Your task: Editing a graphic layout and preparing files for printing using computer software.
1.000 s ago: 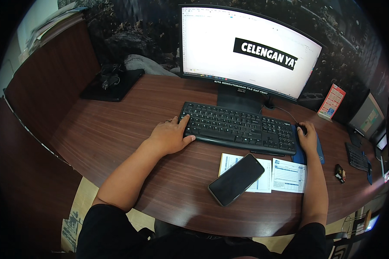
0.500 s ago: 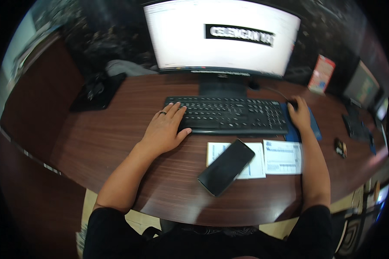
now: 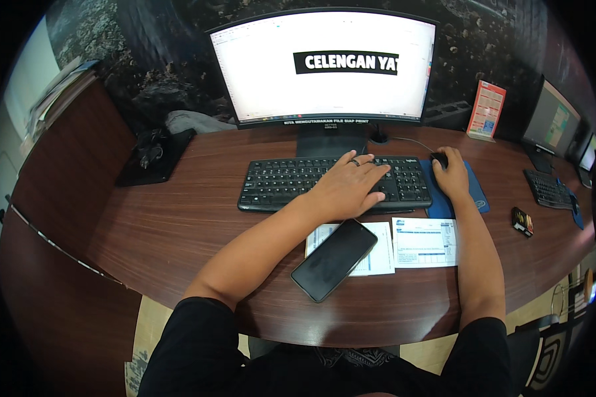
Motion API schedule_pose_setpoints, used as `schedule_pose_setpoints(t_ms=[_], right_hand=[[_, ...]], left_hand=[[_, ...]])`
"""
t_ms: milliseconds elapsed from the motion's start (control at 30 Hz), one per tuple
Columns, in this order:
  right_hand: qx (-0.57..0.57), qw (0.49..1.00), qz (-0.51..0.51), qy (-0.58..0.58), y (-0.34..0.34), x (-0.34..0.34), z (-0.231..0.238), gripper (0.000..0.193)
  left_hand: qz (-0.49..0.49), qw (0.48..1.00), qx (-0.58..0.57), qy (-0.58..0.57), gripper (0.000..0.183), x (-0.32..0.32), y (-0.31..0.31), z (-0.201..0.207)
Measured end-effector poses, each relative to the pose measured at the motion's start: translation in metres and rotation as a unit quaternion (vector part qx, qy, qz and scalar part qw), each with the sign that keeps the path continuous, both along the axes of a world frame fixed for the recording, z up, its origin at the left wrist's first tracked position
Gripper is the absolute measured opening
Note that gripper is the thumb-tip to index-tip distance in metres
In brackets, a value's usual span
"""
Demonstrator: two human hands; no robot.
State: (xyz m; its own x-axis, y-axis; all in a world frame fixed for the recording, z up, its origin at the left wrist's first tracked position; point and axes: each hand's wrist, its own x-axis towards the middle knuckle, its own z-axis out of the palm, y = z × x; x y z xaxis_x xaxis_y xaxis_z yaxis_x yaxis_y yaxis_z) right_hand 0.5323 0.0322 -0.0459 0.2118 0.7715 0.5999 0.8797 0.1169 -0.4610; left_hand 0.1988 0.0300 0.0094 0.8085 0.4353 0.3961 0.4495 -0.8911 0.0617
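Note:
My left hand (image 3: 346, 185) lies over the right half of a black keyboard (image 3: 278, 182), fingers spread and a dark ring on one of them. My right hand (image 3: 451, 175) is curled over a black computer mouse (image 3: 438, 159) on a blue mouse pad (image 3: 475, 192). Behind the keyboard, a curved monitor (image 3: 324, 92) shows a white page with a black banner of white lettering. A dark smartphone (image 3: 334, 259) lies slanted in front of the keyboard, partly covering a stack of papers (image 3: 381, 255).
A printed form (image 3: 425, 241) lies beside my right forearm. To the right are a small black box (image 3: 521, 222), an orange stand-up card (image 3: 487, 110), and a second keyboard (image 3: 548, 190) with its monitor (image 3: 553, 120). A black flat object (image 3: 153, 159) sits at the far left of the wooden desk (image 3: 179, 212).
My left hand has moved right, from the keyboard's left end to its right half. My right hand stays on the mouse. The head view has shifted slightly, and the banner shows more sharply.

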Motion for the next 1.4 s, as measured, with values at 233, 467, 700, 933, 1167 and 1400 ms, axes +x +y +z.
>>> schedule_pose_setpoints(t_ms=[233, 467, 700, 933, 1167, 1400], right_hand=[[-0.031, 0.999, -0.015, -0.023, -0.002, -0.007, 0.006, 0.03], [-0.018, 0.999, -0.014, -0.037, 0.004, 0.001, 0.002, 0.029], [-0.047, 0.998, -0.029, -0.037, 0.003, -0.002, 0.004, 0.028], [-0.033, 0.999, 0.008, -0.034, 0.003, 0.003, 0.002, 0.028], [-0.026, 0.999, -0.009, -0.034, 0.002, 0.002, 0.002, 0.027], [-0.03, 0.999, 0.018, -0.032, 0.004, -0.001, 0.004, 0.026]], left_hand=[[-0.483, 0.749, -0.386, -0.239, 0.046, -0.061, -0.142, 0.105], [-0.565, 0.65, -0.271, -0.43, 0.052, -0.049, -0.177, 0.092], [-0.559, 0.659, -0.301, -0.403, 0.039, -0.065, -0.176, 0.098], [-0.534, 0.664, -0.291, -0.435, 0.029, -0.062, -0.178, 0.105], [-0.113, 0.946, -0.103, -0.286, 0.022, -0.128, -0.091, 0.08], [0.285, 0.947, -0.07, -0.129, 0.044, -0.222, -0.019, -0.008]])
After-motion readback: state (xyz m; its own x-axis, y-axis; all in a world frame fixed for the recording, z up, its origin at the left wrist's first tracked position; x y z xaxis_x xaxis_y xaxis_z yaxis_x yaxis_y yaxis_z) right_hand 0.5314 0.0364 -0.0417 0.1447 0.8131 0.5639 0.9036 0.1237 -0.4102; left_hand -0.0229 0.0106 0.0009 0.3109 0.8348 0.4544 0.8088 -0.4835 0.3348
